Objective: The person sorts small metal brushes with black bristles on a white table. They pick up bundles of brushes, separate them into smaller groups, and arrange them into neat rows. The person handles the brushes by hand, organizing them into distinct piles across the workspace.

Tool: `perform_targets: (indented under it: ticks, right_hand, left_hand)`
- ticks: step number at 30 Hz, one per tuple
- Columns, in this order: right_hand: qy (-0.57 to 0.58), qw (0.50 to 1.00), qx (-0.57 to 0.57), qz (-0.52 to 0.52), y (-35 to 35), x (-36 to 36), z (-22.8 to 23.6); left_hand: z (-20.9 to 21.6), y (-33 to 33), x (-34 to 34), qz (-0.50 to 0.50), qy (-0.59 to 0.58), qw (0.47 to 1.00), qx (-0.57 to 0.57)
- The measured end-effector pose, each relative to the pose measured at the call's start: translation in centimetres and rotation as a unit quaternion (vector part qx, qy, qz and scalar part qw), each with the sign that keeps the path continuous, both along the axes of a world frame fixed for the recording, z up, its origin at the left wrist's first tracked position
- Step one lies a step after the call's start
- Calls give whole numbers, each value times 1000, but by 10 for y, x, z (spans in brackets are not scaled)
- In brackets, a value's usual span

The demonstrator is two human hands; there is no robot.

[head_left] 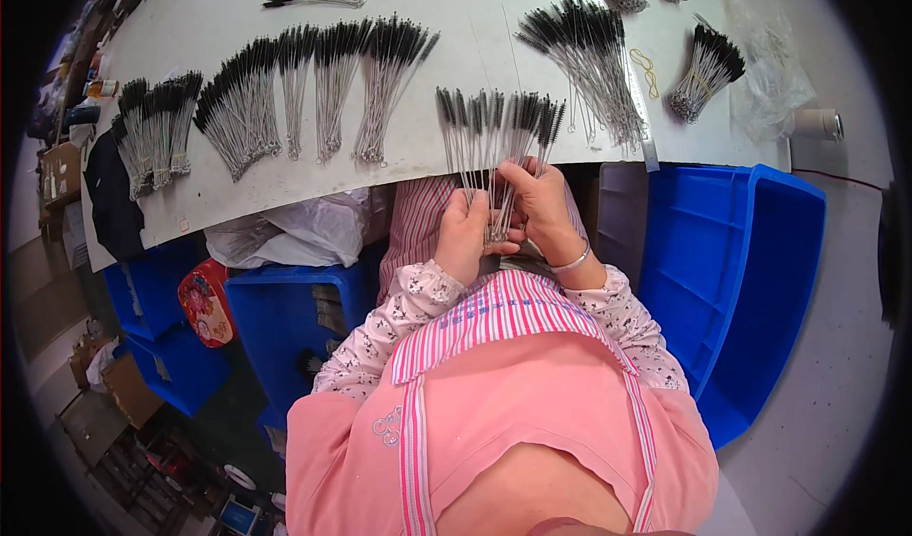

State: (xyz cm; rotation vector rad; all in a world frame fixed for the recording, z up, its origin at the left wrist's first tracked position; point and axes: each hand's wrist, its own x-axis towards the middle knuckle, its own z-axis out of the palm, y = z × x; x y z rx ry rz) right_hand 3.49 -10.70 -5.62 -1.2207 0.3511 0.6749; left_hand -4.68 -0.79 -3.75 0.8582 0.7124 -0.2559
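In front of me, at the table's near edge, I hold a fanned bunch of thin wire brushes (472,156) with black bristle tips pointing away. My left hand (464,232) is closed round the lower ends of their wire stems. The fingers of my right hand (540,202) are pinched on stems at the right side of the same bunch, partly hidden behind the wires. Past my hands, to the right, a large loose pile of the same brushes (589,71) lies on the white table (465,33). Several sorted groups of brushes (332,90) lie in a row to the left.
Banded bundles (705,75) and a yellow rubber band (645,73) lie at the right, near a metal ruler (638,99) and clear plastic bag (774,61). Blue bins (708,261) stand below the table on both sides. White plastic bags (294,232) fill the left bin's top.
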Motion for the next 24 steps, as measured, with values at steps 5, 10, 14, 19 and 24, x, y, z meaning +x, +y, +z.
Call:
perform_targets:
  ticks: [5, 10, 14, 19, 24]
  right_hand:
    - [-64, 995, -59, 41, 2, -1, 2]
    - [-22, 999, -16, 22, 0, 0, 2]
    - [-3, 1000, -11, 12, 0, 0, 5]
    - [10, 1000, 12, 24, 1, 0, 6]
    - [-4, 998, -4, 62, 0, 1, 12]
  left_hand:
    - [-1, -1, 1, 4, 16, 1000, 15]
    - [0, 0, 0, -14, -23, 1000, 15]
    - [2, 1, 0, -5, -7, 1000, 5]
    - [-5, 3, -2, -15, -2, 999, -29]
    - [-9, 8, -6, -54, -8, 991, -123]
